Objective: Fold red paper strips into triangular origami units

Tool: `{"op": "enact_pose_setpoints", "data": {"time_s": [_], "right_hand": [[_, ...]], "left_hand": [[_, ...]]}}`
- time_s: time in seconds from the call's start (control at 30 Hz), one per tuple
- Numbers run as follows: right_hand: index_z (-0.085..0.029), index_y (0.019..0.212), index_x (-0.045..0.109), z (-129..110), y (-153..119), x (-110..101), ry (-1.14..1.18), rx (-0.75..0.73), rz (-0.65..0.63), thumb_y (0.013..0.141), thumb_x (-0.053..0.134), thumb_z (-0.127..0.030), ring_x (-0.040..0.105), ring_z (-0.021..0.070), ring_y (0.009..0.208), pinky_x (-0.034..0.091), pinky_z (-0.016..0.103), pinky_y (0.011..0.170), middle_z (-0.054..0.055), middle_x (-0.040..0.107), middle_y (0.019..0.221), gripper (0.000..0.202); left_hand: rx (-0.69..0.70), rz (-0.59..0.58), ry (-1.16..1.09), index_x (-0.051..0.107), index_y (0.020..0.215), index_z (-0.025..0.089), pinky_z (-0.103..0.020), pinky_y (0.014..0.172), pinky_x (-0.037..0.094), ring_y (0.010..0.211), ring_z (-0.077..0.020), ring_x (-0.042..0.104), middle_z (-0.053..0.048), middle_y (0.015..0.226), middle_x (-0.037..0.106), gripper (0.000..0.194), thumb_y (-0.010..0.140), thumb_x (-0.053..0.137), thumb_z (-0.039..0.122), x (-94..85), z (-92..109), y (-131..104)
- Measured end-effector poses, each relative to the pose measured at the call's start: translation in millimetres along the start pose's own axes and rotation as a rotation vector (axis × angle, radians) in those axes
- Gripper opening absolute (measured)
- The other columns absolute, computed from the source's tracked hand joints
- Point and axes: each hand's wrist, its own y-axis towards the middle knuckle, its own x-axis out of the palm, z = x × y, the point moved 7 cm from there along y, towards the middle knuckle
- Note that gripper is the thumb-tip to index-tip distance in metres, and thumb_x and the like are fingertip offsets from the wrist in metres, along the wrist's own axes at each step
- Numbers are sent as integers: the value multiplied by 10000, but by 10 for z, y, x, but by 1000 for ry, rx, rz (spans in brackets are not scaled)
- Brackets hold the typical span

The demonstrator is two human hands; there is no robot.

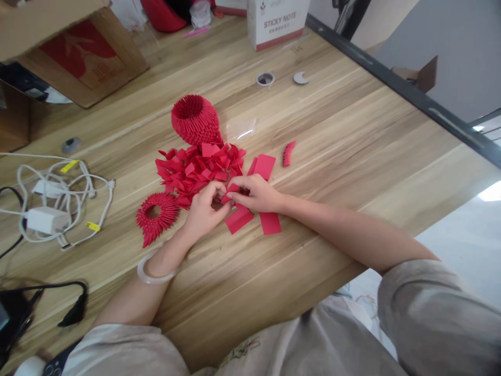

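Note:
Between my two hands is a small piece of red paper [231,192], pinched by the fingers of both. My left hand [206,206] closes on its left side, and my right hand [256,193] grips it from the right. Flat red paper sheets [270,223] lie under and around my right hand. Just beyond my left hand spreads a heap of folded red paper pieces [195,169]. A red paper bowl [195,122] made of interlocked pieces stands behind the heap. Left of my left hand lies a spiky red paper ring [164,211] with a pointed end.
A short red joined strip [288,153] lies to the right. Farther back are a sticky note box [277,23], a clear plastic bag [240,128] and cardboard boxes [129,57]. White cables with an adapter [47,219] lie at the left, with a black plug [74,310] nearer.

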Motion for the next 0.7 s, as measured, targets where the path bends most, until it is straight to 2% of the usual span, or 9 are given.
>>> {"op": "enact_pose_setpoints", "data": {"time_s": [0.7], "right_hand": [[-122, 755, 550, 11, 5, 14, 17, 14, -26, 843, 514, -248, 412, 59, 550, 329, 188, 593, -30, 506, 605, 158]], "left_hand": [[19, 13, 9, 462, 856, 195, -201, 584, 396, 616, -88, 490, 37, 703, 525, 196, 756, 629, 223, -14, 26, 4]]}}
